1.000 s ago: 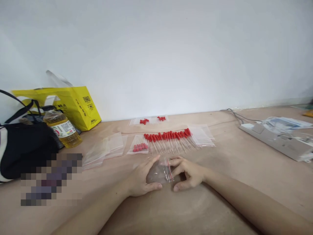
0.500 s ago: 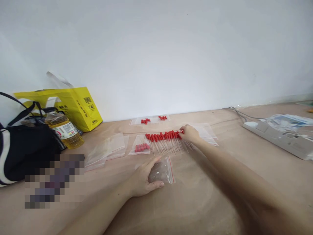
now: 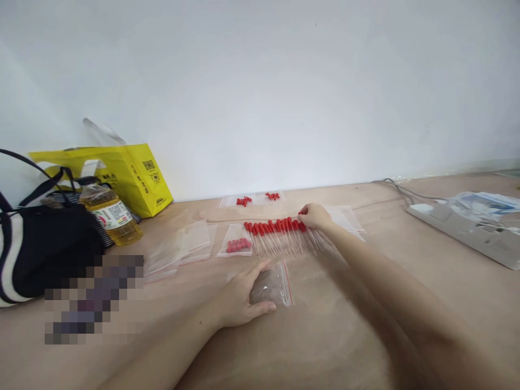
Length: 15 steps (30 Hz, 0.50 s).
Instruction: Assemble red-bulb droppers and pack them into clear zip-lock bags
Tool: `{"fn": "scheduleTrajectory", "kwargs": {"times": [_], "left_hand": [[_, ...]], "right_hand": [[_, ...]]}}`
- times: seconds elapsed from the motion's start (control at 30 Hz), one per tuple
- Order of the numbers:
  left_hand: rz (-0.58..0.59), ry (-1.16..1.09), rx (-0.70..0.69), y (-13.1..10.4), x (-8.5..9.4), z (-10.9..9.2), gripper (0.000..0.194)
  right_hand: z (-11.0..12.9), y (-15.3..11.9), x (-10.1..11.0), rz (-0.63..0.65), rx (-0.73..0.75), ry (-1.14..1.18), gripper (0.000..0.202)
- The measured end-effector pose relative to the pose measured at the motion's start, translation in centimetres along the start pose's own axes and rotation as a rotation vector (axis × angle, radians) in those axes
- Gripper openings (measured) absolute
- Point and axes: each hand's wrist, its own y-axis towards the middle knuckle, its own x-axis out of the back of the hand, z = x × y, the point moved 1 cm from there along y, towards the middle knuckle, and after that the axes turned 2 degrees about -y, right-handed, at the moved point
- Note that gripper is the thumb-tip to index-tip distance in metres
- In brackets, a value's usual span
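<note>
My left hand (image 3: 247,298) lies on the table with thumb and fingers spread, its edge resting on a clear zip bag (image 3: 276,287) with a red seal line. Farther back runs a row of droppers (image 3: 270,227) with red rubber bulbs and thin clear stems pointing toward me. At the row's right end my right hand (image 3: 314,218) pinches a dropper by its red bulb (image 3: 301,213); its stem is mostly hidden by the hand. Left of the row, a small clear bag (image 3: 223,250) has several red bulbs in it.
Flat zip bags lie left (image 3: 199,238) and right (image 3: 347,219) of the row. Bags with red-bulbed pieces (image 3: 260,197) rest by the wall. A yellow bag (image 3: 152,184), an oil bottle (image 3: 114,214) and a black bag (image 3: 49,254) stand left; a power strip (image 3: 459,230) lies right.
The view has shifted slightly, moving everything a little right. Relative to the row, my right hand's fingertips have moved slightly left and away from me. My left hand stays on the zip bag.
</note>
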Motion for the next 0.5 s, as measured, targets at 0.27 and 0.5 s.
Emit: {"fn": "scheduleTrajectory", "kwargs": {"times": [0.27,0.5], "left_hand": [[-0.002,0.018,0.031,0.0,0.0,-0.2,0.07],[-0.01,0.015,0.001,0.4,0.0,-0.5,0.07]], "right_hand": [[-1.7,-4.6,4.1,-0.16,0.049,0.652,0.029],[-1.2,-10.0,0.7,-0.081,-0.022,1.097,0.037]]}}
